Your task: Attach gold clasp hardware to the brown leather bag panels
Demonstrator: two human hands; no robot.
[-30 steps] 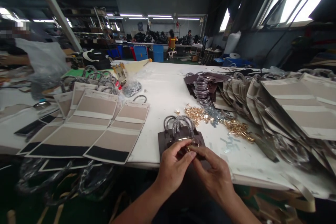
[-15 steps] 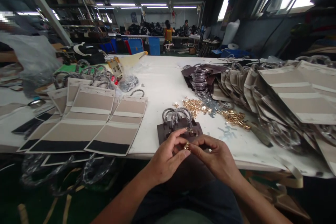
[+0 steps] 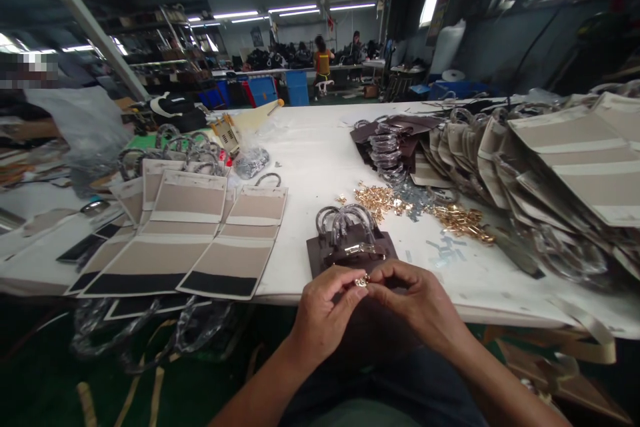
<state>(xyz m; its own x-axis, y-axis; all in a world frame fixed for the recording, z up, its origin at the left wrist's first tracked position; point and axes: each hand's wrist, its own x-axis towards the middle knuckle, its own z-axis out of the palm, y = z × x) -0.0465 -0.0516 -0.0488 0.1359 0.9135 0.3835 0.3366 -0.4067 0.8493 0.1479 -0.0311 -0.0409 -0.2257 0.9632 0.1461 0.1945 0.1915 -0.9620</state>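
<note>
Between the fingertips of both hands is a small gold metal fitting (image 3: 362, 281); its exact kind is too small to make out. My left hand (image 3: 327, 307) pinches it from the left, thumb and forefinger closed. My right hand (image 3: 417, 297) pinches its other side, with the remaining fingers curled. Just beyond the fingertips a dark brown handbag (image 3: 320, 250) lies over the table's front edge. Its handles (image 3: 350, 220) are wrapped in clear plastic, and a strap with metal plates (image 3: 360, 250) crosses it. My hands cover the bag's lower part.
Loose gold fittings (image 3: 377, 199) and more gold pieces (image 3: 463, 223) lie on the white table (image 3: 310, 147), with grey strips (image 3: 445, 252) nearby. Beige bag panels (image 3: 170, 233) stand at left, stacked beige bags (image 3: 565, 167) at right. Brown bags (image 3: 400, 133) are piled behind. Two people (image 3: 323, 63) are far off.
The view has shifted a little. The left fingers have closed in more on the gold fitting, and the bag's strap with its plates now shows more clearly above the hands.
</note>
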